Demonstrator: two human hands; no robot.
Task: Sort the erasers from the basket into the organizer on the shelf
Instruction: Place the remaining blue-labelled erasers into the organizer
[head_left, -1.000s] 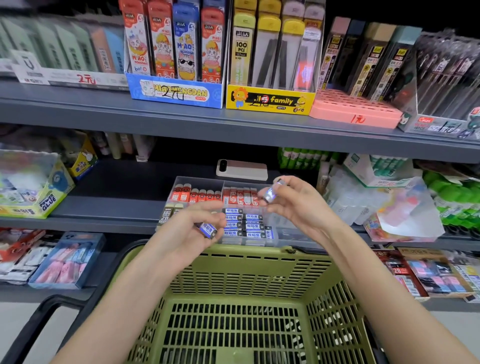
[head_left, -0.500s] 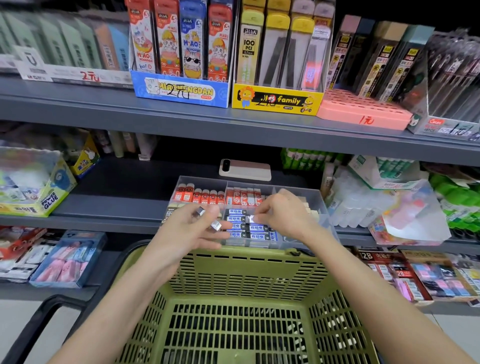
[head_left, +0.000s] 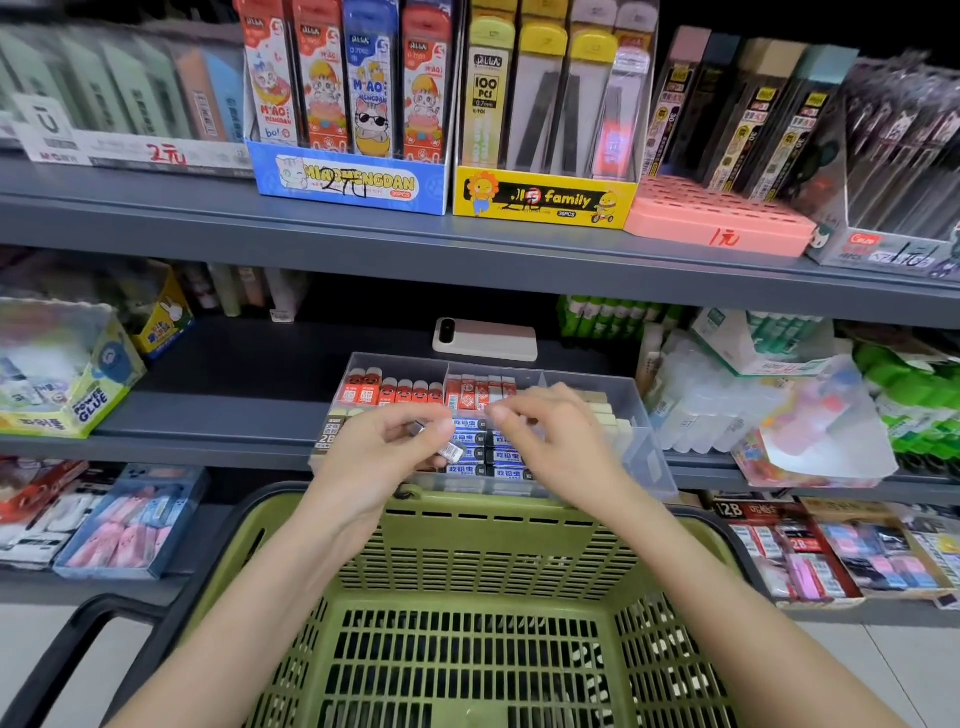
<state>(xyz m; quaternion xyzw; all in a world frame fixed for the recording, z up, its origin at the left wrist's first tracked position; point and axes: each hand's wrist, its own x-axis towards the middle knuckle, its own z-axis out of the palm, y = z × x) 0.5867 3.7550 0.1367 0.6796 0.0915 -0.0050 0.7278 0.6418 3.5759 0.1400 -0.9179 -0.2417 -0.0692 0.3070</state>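
The left hand (head_left: 375, 461) pinches a blue eraser (head_left: 453, 451), just left of the blue row (head_left: 501, 457) in the clear box (head_left: 644, 441). The right hand (head_left: 561, 441) bends over that row, but I cannot tell if it holds anything.

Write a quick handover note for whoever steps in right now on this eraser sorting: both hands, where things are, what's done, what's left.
Left hand: pinches a small blue-sleeved eraser over the front of the clear plastic compartment organizer.
Right hand: fingers curled over the organizer; whether it holds anything is unclear.
The organizer sits on the grey middle shelf, just behind the green plastic basket.
Done: red-sleeved erasers fill a back compartment, blue-sleeved erasers a front one.
Left: place the held eraser with the blue ones. No loose erasers show on the visible basket floor.
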